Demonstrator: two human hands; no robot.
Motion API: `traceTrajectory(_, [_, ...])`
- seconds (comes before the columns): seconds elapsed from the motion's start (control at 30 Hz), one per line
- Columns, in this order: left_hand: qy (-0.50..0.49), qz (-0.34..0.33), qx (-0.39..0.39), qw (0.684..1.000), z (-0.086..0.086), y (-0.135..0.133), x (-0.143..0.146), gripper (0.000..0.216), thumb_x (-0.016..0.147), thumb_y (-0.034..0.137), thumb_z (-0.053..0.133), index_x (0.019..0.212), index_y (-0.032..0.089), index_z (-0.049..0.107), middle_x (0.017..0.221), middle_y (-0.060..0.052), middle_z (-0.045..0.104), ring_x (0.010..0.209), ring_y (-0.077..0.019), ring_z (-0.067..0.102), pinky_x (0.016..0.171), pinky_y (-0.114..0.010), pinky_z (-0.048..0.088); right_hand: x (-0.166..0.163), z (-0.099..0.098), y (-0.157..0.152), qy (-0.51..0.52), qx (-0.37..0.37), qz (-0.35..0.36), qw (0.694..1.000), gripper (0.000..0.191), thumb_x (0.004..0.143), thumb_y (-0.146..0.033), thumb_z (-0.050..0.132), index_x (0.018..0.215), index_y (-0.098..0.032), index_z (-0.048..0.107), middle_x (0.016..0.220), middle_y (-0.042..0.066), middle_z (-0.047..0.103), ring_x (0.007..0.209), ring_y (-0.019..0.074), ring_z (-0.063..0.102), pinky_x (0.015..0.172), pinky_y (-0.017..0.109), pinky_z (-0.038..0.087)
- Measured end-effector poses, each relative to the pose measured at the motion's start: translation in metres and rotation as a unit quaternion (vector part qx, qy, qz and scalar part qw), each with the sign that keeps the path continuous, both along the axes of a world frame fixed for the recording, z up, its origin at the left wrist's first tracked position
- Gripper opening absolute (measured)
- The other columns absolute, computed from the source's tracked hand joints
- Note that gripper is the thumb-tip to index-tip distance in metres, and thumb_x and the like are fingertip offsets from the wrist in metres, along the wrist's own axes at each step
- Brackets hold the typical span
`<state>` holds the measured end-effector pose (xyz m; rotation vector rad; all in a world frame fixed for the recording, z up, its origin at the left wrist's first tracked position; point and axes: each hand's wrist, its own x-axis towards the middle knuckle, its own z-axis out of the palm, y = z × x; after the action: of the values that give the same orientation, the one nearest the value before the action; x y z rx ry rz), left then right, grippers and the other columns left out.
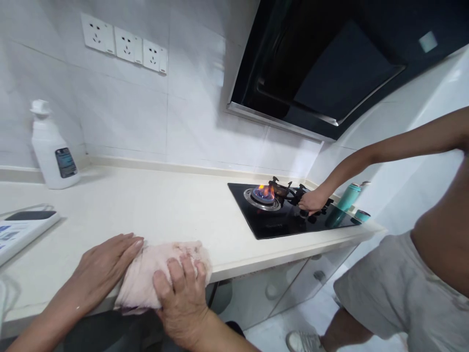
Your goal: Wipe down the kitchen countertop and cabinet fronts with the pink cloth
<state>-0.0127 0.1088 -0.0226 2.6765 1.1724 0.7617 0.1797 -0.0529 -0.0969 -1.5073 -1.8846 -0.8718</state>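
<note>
Head view: left hand lies flat, fingers spread, holding nothing, on the near edge of the pale cream countertop. Right hand curls over the crumpled pink cloth, pressing it down. Wiping step, probably; next calls for firm sweeping. Another person's hand reaches the black glass hob, burner lit.

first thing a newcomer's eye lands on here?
Probably the lit burner, flame blue and orange, on the black hob at mid-right, with another person's hand right beside it. Next, at the counter's near edge, the left hand and right hand both press on a pale pink cloth.
</note>
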Motion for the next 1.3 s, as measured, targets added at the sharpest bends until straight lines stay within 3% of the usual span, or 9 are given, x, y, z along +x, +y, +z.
traceTrajectory(0.2, [-0.029,0.0,0.013,0.999,0.009,-0.011,0.004,0.066,0.1,0.061,0.031,0.123,0.016,0.074,0.136,-0.011,0.075,0.133,-0.0281,0.065,0.124,-0.044,0.041,0.046,-0.006,-0.016,-0.037,0.034,0.043,0.998,0.041,0.097,-0.035,0.065,0.137,-0.04,0.058,0.149,0.002,0.059,0.15,0.0276,0.04,0.116,0.049,0.04])
traceTrajectory(0.3, [-0.014,0.002,0.009,1.0,0.005,-0.014,0.005,0.065,0.102,0.06,0.031,0.126,0.017,0.074,0.139,-0.012,0.073,0.14,-0.0311,0.06,0.124,-0.05,0.04,0.085,-0.003,-0.038,-0.051,0.049,0.025,0.997,0.046,0.09,-0.035,0.077,0.132,-0.035,0.059,0.149,0.005,0.058,0.153,0.0289,0.036,0.123,0.052,0.029])
traceTrajectory(0.43, [-0.026,-0.021,0.034,0.999,0.002,-0.018,0.007,0.065,0.104,0.061,0.03,0.129,0.02,0.074,0.14,-0.013,0.072,0.142,-0.0321,0.059,0.121,-0.051,0.044,0.142,0.005,-0.073,-0.051,0.011,-0.048,0.997,0.058,0.081,-0.031,0.086,0.13,-0.03,0.055,0.153,0.012,0.056,0.154,0.0311,0.037,0.126,0.063,0.014])
traceTrajectory(0.6, [-0.071,-0.063,0.069,0.993,-0.002,-0.022,0.008,0.063,0.106,0.062,0.03,0.127,0.021,0.074,0.137,-0.011,0.074,0.139,-0.032,0.061,0.119,-0.051,0.046,0.162,0.009,-0.083,-0.045,-0.009,-0.083,0.996,0.064,0.079,-0.029,0.087,0.13,-0.026,0.05,0.151,0.017,0.056,0.151,0.0311,0.043,0.119,0.055,0.03])
traceTrajectory(0.8, [-0.144,-0.093,0.083,0.982,-0.009,-0.028,-0.002,0.068,0.104,0.069,0.031,0.128,0.022,0.075,0.137,-0.011,0.074,0.133,-0.0306,0.066,0.114,-0.048,0.052,0.108,0.007,-0.057,-0.031,-0.027,-0.131,0.991,0.067,0.072,-0.034,0.089,0.129,-0.025,0.054,0.153,0.018,0.055,0.149,0.0352,0.043,0.118,0.055,0.027])
traceTrajectory(1.0, [-0.18,-0.088,0.074,0.977,-0.019,-0.023,-0.035,0.065,0.101,0.072,0.037,0.131,0.027,0.073,0.14,-0.008,0.073,0.131,-0.0278,0.068,0.117,-0.043,0.051,0.019,0.024,-0.015,-0.03,-0.139,-0.101,0.985,0.08,0.067,-0.048,0.096,0.134,-0.029,0.058,0.156,0.015,0.052,0.146,0.0388,0.044,0.115,0.062,0.034])
traceTrajectory(1.13, [-0.174,-0.067,0.067,0.98,-0.032,-0.007,-0.069,0.062,0.099,0.068,0.042,0.134,0.026,0.07,0.145,-0.007,0.07,0.134,-0.028,0.065,0.123,-0.042,0.046,-0.061,0.041,0.02,-0.081,-0.145,-0.039,0.985,0.072,0.085,-0.058,0.081,0.146,-0.032,0.051,0.162,0.012,0.046,0.147,0.0377,0.044,0.109,0.064,0.046])
traceTrajectory(1.23, [-0.153,-0.043,0.078,0.984,-0.042,0.011,-0.103,0.064,0.098,0.065,0.037,0.133,0.023,0.07,0.144,-0.01,0.069,0.139,-0.0325,0.06,0.126,-0.05,0.042,-0.122,0.054,0.04,-0.136,-0.062,-0.017,0.989,0.048,0.103,-0.049,0.058,0.146,-0.029,0.054,0.16,0.011,0.05,0.145,0.0352,0.049,0.107,0.059,0.052])
traceTrajectory(1.3, [-0.134,-0.01,0.108,0.985,-0.046,0.024,-0.128,0.066,0.098,0.061,0.031,0.129,0.02,0.072,0.141,-0.015,0.07,0.144,-0.0366,0.055,0.128,-0.056,0.038,-0.157,0.061,0.048,-0.155,-0.018,-0.032,0.987,0.044,0.11,-0.042,0.041,0.15,-0.027,0.053,0.158,0.008,0.053,0.144,0.0309,0.05,0.109,0.055,0.052])
